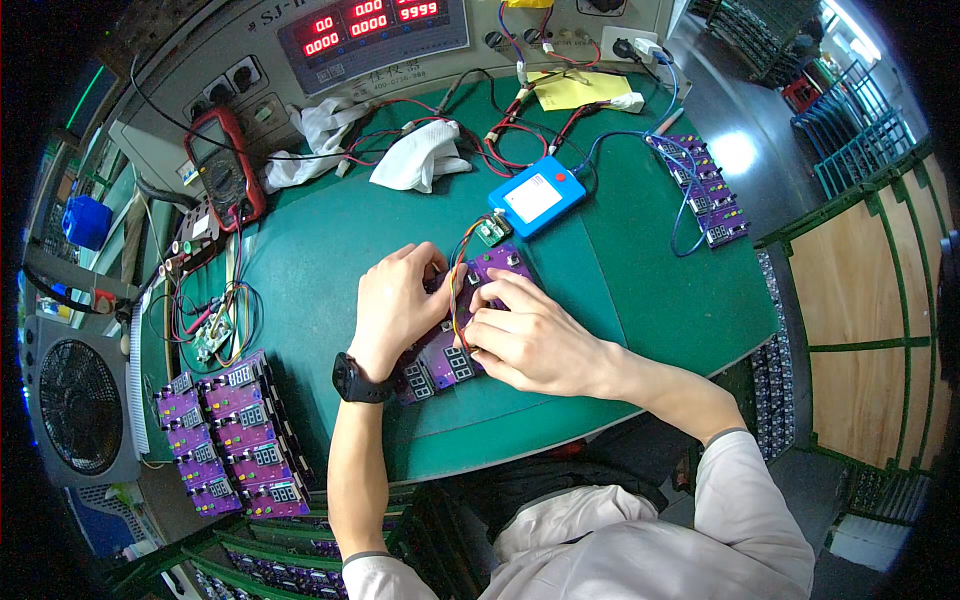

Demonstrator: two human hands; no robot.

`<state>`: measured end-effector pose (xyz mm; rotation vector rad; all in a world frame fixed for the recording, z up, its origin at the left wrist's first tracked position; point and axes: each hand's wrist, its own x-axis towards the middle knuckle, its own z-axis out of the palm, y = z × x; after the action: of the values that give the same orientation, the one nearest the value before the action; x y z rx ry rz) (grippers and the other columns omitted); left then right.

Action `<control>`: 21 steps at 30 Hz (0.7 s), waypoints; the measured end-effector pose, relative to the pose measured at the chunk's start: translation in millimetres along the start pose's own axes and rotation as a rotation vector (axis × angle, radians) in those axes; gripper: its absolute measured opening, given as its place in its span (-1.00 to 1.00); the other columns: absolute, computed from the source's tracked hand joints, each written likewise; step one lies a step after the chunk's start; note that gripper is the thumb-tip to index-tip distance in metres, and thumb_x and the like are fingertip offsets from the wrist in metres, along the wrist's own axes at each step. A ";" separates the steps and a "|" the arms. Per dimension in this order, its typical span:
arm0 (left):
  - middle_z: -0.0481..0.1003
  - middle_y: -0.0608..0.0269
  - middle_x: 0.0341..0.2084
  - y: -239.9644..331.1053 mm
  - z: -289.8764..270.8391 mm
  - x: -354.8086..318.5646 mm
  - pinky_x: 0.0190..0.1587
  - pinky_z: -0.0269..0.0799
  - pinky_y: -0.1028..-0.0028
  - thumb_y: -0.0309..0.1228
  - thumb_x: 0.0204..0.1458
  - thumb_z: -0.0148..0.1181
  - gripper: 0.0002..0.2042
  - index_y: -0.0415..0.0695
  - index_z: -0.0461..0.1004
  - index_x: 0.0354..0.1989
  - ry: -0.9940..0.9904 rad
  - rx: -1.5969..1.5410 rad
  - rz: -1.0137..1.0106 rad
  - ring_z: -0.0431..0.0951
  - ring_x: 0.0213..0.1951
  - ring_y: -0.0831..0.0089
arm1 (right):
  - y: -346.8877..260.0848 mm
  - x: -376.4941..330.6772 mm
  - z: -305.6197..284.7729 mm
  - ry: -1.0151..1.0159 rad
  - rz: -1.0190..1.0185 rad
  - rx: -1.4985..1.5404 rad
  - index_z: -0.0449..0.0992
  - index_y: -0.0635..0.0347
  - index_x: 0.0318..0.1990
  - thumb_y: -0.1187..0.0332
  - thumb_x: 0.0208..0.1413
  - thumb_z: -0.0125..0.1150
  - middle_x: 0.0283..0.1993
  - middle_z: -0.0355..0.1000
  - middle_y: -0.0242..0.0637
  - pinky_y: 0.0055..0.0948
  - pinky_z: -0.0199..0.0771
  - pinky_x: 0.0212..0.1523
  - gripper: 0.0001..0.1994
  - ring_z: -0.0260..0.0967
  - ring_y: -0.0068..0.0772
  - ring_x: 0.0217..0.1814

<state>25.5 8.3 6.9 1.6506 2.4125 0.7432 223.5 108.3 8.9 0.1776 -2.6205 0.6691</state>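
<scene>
A panel of purple circuit boards [415,368] with small digit displays lies on the green mat, partly covered by my hands. My left hand [395,305], a black watch on its wrist, is closed with its fingertips at the panel's left side. Over the panel's right side, my right hand [525,338] pinches the lower end of a bundle of coloured wires [454,290]; the plug end is hidden by its fingers. The wires run up to a small green board [493,230], which sits against a blue box [540,196] with a white label.
Stacked purple panels [240,440] stand at the left, and another panel [700,190] lies far right. A red multimeter [225,165], white gloves [420,156], a yellow paper [585,90] and tangled leads lie before a power instrument [375,45]. A fan [82,405] stands left.
</scene>
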 end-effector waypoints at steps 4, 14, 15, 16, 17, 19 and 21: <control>0.66 0.10 -0.42 2.0 -2.1 0.4 -0.30 0.58 0.15 -0.06 0.19 0.39 -0.65 -0.14 0.63 -0.33 -0.013 0.002 -0.014 0.69 -0.36 0.05 | 0.4 0.4 -0.6 -0.007 -0.005 0.000 0.60 0.21 -0.08 0.38 0.12 0.41 -0.09 0.58 -0.15 0.10 0.28 0.49 -0.76 0.45 -0.04 0.18; 0.66 0.09 -0.41 1.0 -1.1 1.7 -0.29 0.58 0.13 -0.07 0.19 0.39 -0.66 -0.14 0.64 -0.33 0.006 0.003 0.006 0.69 -0.35 0.02 | -0.7 0.8 -4.0 -0.011 0.005 -0.021 0.63 0.21 -0.08 0.37 0.13 0.41 -0.10 0.59 -0.15 0.11 0.28 0.50 -0.77 0.46 -0.05 0.17; 0.66 0.08 -0.40 -0.3 -2.3 0.3 -0.28 0.59 0.13 -0.07 0.19 0.39 -0.66 -0.13 0.64 -0.34 -0.019 -0.002 -0.014 0.69 -0.34 0.02 | -0.9 1.9 -0.1 -0.015 -0.003 -0.014 0.63 0.21 -0.08 0.37 0.13 0.40 -0.10 0.59 -0.15 0.10 0.28 0.50 -0.77 0.46 -0.05 0.18; 0.66 0.08 -0.40 -1.1 -2.7 -0.7 -0.28 0.59 0.12 -0.07 0.19 0.38 -0.66 -0.13 0.63 -0.34 -0.045 -0.006 -0.035 0.69 -0.34 0.01 | -0.9 1.6 0.9 -0.006 0.006 -0.013 0.64 0.22 -0.08 0.37 0.13 0.41 -0.09 0.59 -0.17 0.10 0.29 0.49 -0.77 0.46 -0.06 0.18; 0.66 0.07 -0.38 0.5 0.6 -0.2 -0.27 0.59 0.11 -0.07 0.18 0.38 -0.66 -0.13 0.63 -0.34 -0.010 -0.018 -0.014 0.69 -0.34 0.00 | -0.5 0.2 -0.4 0.003 0.014 -0.011 0.64 0.22 -0.08 0.38 0.12 0.41 -0.09 0.59 -0.18 0.09 0.29 0.49 -0.77 0.46 -0.06 0.19; 0.62 -0.02 -0.41 -1.0 2.3 0.3 -0.29 0.53 0.10 -0.02 0.21 0.37 -0.59 -0.19 0.58 -0.34 0.035 -0.049 0.035 0.65 -0.35 -0.06 | -0.5 0.2 -3.7 -0.013 -0.002 -0.006 0.65 0.22 -0.11 0.39 0.09 0.43 -0.08 0.58 -0.20 0.06 0.30 0.48 -0.78 0.46 -0.05 0.19; 0.65 -0.03 -0.35 -8.4 -4.4 -1.8 -0.24 0.57 0.12 -0.07 0.19 0.38 -0.64 -0.19 0.63 -0.25 -0.042 -0.024 -0.005 0.67 -0.32 -0.04 | -1.1 1.5 -3.4 -0.005 0.005 0.007 0.64 0.22 -0.13 0.39 0.08 0.45 -0.09 0.58 -0.20 0.06 0.33 0.46 -0.78 0.46 -0.06 0.18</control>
<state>17.5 2.9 6.6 1.6343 2.3692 0.7257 223.6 108.9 12.7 0.1756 -2.6244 0.6803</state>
